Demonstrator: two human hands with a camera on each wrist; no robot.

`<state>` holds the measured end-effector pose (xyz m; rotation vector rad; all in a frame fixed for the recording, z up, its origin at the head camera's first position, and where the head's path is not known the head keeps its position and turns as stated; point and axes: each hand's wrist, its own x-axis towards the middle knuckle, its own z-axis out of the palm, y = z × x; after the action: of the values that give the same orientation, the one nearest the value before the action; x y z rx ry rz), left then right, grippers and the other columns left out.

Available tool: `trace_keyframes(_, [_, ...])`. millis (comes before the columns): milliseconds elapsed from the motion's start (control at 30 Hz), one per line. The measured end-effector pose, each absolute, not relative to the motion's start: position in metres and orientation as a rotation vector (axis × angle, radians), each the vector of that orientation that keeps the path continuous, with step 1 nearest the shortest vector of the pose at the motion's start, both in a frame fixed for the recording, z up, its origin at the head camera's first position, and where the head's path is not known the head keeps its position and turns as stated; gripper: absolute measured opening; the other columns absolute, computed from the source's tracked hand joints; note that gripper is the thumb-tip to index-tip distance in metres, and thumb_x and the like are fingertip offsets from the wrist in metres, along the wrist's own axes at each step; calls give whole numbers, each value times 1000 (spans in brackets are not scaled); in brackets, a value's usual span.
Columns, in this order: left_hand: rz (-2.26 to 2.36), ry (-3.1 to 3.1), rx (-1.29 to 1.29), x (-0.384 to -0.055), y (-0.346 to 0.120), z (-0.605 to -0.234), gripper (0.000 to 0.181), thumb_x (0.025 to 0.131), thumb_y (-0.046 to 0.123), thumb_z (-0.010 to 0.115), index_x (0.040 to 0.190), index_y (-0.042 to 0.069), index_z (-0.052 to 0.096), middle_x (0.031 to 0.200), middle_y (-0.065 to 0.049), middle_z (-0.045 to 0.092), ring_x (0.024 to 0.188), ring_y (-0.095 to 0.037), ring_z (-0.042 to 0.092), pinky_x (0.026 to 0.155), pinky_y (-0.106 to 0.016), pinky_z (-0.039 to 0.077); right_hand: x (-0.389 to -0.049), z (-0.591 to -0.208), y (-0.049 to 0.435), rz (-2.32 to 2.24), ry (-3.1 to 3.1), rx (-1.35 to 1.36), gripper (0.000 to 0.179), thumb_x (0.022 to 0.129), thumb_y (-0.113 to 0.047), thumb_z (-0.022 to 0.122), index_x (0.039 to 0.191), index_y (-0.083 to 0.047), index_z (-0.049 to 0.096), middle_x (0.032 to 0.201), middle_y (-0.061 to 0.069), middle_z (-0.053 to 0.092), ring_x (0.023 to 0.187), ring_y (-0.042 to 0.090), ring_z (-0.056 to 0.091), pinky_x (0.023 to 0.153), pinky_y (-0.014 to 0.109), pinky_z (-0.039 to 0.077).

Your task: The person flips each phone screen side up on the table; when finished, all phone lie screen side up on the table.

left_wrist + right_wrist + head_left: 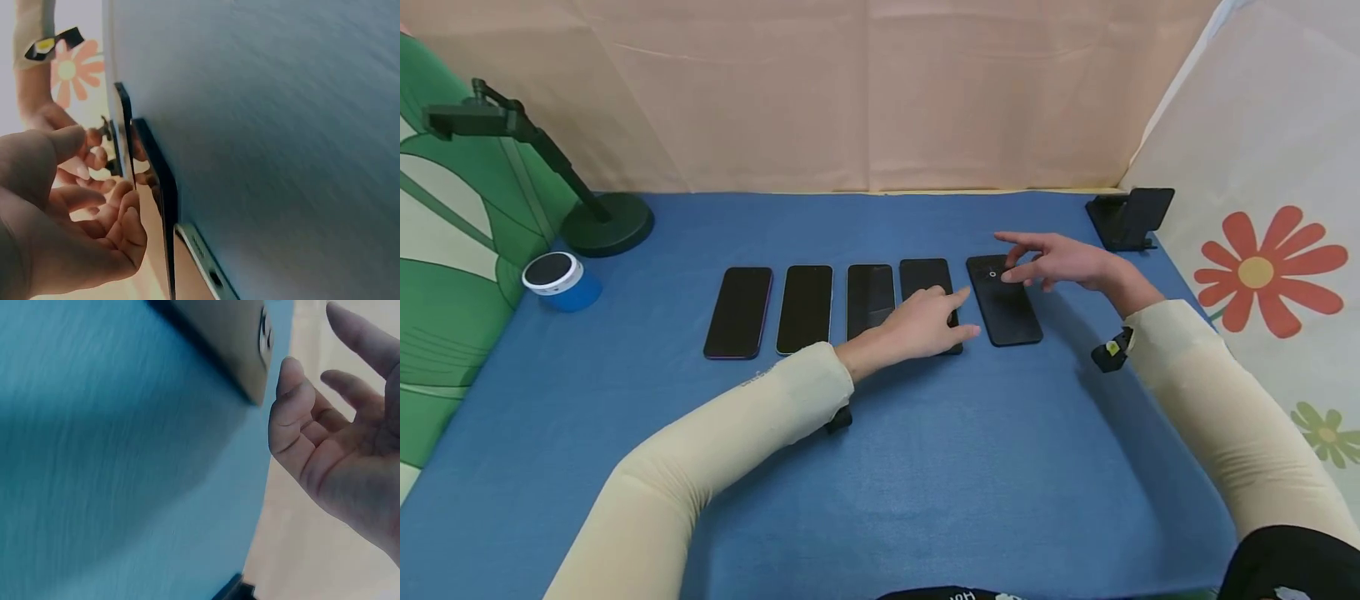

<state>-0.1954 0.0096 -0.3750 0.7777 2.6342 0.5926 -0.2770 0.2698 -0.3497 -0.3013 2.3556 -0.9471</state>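
Several dark smartphones lie in a row on the blue tabletop (865, 467). Over the phone (922, 271) second from the right hovers my left hand (917, 325), its index finger and thumb stretched toward the rightmost phone (1011, 312). That phone lies back up, its camera near the top, slightly tilted against the row. By its upper right corner is my right hand (1054, 260), index finger extended and the others loosely bent. In the right wrist view, a gap shows between the right hand (350, 434) and the phone (228, 337). Neither hand holds anything.
Further left in the row lie a phone (870, 292), another phone (805, 310) and the leftmost phone (737, 313). A black stand (613, 223) with an arm and a blue-and-white round container (561, 282) are at the left. At the back right sits a black phone holder (1131, 218).
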Motion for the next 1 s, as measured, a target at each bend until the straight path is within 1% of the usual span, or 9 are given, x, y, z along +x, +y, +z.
trace_keyframes(167, [573, 2658, 731, -196, 25, -377, 76, 99, 55, 55, 160, 19, 28, 149, -13, 48, 130, -28, 49, 100, -41, 48, -283, -353, 281, -932, 2390, -276, 80, 97, -34, 66, 162, -27, 20, 147, 12, 41, 97, 32, 53, 70, 40, 51])
trace_keyframes(267, [460, 2696, 724, -197, 34, -379, 77, 97, 59, 54, 159, 19, 31, 154, -12, 44, 138, -31, 45, 107, -45, 45, -289, -358, 281, -927, 2410, -257, 81, 97, -35, 67, 162, -27, 20, 147, 12, 41, 96, 30, 53, 70, 39, 50])
trace_keyframes(500, [122, 2777, 720, -194, 53, -382, 86, 91, 74, 48, 159, 24, 31, 154, -9, 43, 134, -28, 47, 103, -44, 46, -301, -366, 275, -892, 2387, -193, 80, 98, -32, 65, 162, -26, 18, 155, 13, 34, 105, 27, 51, 77, 37, 48])
trace_keyframes(600, [50, 2806, 701, -193, 60, -383, 88, 89, 78, 47, 158, 25, 33, 152, -10, 45, 132, -28, 48, 102, -44, 46, -305, -366, 274, -892, 2369, -178, 79, 98, -30, 65, 162, -25, 18, 155, 13, 33, 106, 28, 49, 75, 37, 47])
trace_keyframes(767, [-20, 2844, 635, -192, 68, -385, 91, 86, 81, 47, 157, 26, 36, 149, -9, 46, 126, -27, 49, 101, -45, 45, -308, -364, 272, -902, 2346, -177, 77, 98, -29, 65, 161, -24, 22, 153, 14, 32, 104, 28, 48, 72, 36, 47])
trace_keyframes(1000, [-75, 2880, 662, -191, 71, -391, 86, 89, 77, 47, 156, 24, 38, 142, -8, 51, 121, -25, 52, 95, -42, 49, -313, -367, 275, -936, 2307, -153, 71, 97, -28, 66, 158, -22, 31, 147, 13, 34, 95, 24, 50, 73, 36, 45])
